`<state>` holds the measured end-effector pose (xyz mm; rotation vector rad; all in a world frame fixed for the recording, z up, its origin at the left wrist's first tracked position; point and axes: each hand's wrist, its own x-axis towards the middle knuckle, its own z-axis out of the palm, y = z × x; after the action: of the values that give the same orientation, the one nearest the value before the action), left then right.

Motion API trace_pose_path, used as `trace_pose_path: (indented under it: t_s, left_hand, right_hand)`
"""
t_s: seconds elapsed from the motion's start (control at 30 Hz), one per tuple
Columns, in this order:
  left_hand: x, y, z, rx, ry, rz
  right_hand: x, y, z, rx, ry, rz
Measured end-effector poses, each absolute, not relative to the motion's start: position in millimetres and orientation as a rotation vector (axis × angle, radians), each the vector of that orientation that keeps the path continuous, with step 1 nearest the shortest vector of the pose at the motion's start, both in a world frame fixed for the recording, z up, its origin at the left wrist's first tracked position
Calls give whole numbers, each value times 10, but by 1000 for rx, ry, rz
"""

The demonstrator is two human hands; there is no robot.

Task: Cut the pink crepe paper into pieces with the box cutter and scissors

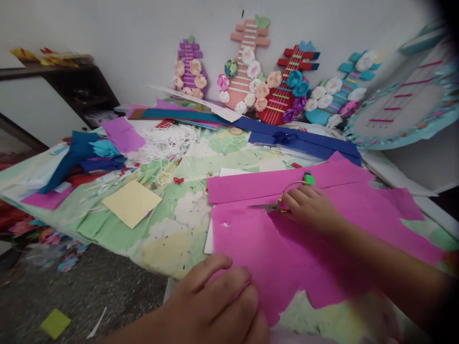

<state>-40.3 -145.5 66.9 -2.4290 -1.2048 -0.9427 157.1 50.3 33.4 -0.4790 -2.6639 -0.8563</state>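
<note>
A large magenta paper sheet (251, 253) with ragged edges lies across the near part of the table. My right hand (310, 205) is closed around the gold handles of a pair of scissors (269, 207). The blades point left over the sheet, at the end of a slit beside a long magenta strip (247, 184). My left hand (222, 298) grips the near left edge of the sheet between curled fingers. Just beyond the right hand sits a small green-capped object (309, 178), partly hidden.
Paper-flower-decorated instrument shapes (240, 71) lean on the wall. White string (168, 141) lies heaped at the back left, beside coloured paper scraps (122, 134). A cream square (132, 203) rests on the patterned tablecloth (168, 239). Dark blue paper (304, 141) lies along the back.
</note>
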Motion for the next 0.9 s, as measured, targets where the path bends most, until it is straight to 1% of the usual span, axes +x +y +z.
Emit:
trace_pose_path:
  t_s: [0.2, 0.5, 0.7, 0.9]
  left_hand:
    - [-413, -1452, 682, -2439, -1181, -907]
    - [-395, -1431, 669, -2435, -1197, -970]
    - [-416, -1438, 716, -2467, -1187, -884]
    - [-446, -1433, 703, -2467, -1196, -915]
  right_hand:
    - [1575, 517, 365, -427, -2671, -858]
    - [1621, 493, 370, -382, -2676, -861]
    - [1638, 513, 395, -344, -2675, -892]
    - [1637, 498, 369, -401, -2655, -926]
